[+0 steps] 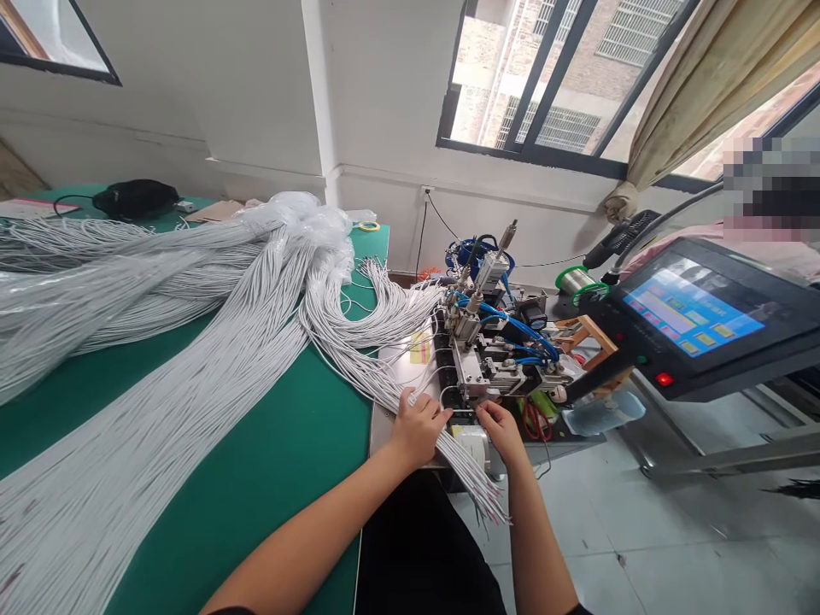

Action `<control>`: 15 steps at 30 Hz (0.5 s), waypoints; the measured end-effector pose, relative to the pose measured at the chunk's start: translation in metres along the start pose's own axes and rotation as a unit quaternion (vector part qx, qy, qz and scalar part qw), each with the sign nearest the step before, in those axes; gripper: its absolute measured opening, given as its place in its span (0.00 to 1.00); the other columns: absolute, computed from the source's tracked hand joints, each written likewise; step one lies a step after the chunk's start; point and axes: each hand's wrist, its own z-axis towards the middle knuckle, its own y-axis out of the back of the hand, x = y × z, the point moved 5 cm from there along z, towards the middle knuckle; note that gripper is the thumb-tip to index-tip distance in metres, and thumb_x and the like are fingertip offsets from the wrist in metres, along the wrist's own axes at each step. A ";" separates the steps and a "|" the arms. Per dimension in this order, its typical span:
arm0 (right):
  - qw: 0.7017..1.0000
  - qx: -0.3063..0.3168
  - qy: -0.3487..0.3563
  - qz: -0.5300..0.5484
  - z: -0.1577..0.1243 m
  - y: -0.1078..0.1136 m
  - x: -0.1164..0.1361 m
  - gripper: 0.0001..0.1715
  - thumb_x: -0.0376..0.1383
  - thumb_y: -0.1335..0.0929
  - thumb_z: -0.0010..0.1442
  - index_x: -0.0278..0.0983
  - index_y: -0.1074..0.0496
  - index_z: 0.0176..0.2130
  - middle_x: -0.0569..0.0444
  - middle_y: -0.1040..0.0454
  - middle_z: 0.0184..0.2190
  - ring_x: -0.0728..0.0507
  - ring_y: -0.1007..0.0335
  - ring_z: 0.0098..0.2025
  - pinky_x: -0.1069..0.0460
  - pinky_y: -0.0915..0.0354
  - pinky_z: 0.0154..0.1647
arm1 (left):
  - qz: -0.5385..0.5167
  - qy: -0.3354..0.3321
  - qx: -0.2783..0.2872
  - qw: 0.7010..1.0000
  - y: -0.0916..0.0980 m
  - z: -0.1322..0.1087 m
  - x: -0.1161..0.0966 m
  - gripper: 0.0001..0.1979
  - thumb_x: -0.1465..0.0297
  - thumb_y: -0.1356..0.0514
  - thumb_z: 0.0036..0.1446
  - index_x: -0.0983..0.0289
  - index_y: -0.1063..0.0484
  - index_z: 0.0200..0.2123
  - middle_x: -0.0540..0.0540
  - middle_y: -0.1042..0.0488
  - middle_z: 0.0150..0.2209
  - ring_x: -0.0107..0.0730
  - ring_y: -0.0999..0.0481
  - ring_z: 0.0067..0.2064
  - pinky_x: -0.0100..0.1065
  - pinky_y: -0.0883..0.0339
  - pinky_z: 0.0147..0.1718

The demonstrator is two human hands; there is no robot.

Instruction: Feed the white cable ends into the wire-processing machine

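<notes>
At the front of a machine with blue air tubes, my left hand is closed on a white cable lying crosswise. My right hand pinches near the right end of that same cable, by the machine's metal block. A bundle of white cables passes beneath my left hand, its reddish tips hanging toward the lower right. More of this bundle curves back over the plate at the table's edge. The fingertips of both hands are small in view.
Long bundles of white cables cover much of the green table. A touch screen juts out at the right, near a solder spool. A plastic tub sits below it. Another person's pink sleeve shows behind the screen.
</notes>
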 end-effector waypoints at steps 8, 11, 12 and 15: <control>0.987 -0.019 -0.092 0.132 0.001 -0.007 -0.018 0.22 0.51 0.29 0.44 0.37 0.37 0.21 0.61 0.42 0.17 0.51 0.51 0.22 0.55 0.51 0.23 | -0.010 0.009 -0.010 1.000 -0.002 0.000 0.000 0.18 0.76 0.42 0.48 0.60 0.26 0.44 0.55 0.26 0.34 0.40 0.30 0.40 0.53 0.53 0.53; 0.984 -0.024 -0.093 0.152 -0.004 -0.008 -0.018 0.25 0.54 0.28 0.43 0.37 0.35 0.22 0.60 0.40 0.18 0.50 0.49 0.22 0.55 0.49 0.23 | -0.012 0.012 -0.014 1.000 -0.002 -0.002 0.001 0.18 0.76 0.42 0.48 0.60 0.25 0.44 0.55 0.26 0.34 0.40 0.30 0.41 0.52 0.53 0.54; 0.984 -0.020 -0.096 0.152 -0.005 -0.008 -0.019 0.25 0.54 0.28 0.44 0.37 0.35 0.23 0.60 0.40 0.18 0.50 0.49 0.22 0.55 0.48 0.23 | -0.013 0.012 -0.017 1.000 -0.003 -0.002 0.001 0.18 0.76 0.42 0.48 0.60 0.25 0.43 0.55 0.25 0.34 0.40 0.30 0.41 0.52 0.53 0.54; 0.987 -0.021 -0.096 0.126 -0.011 -0.004 -0.020 0.28 0.57 0.29 0.45 0.37 0.36 0.22 0.60 0.40 0.18 0.50 0.49 0.22 0.54 0.49 0.23 | -0.012 0.013 -0.023 1.000 -0.003 -0.003 0.002 0.17 0.78 0.43 0.48 0.60 0.26 0.43 0.55 0.25 0.35 0.40 0.29 0.42 0.52 0.53 0.54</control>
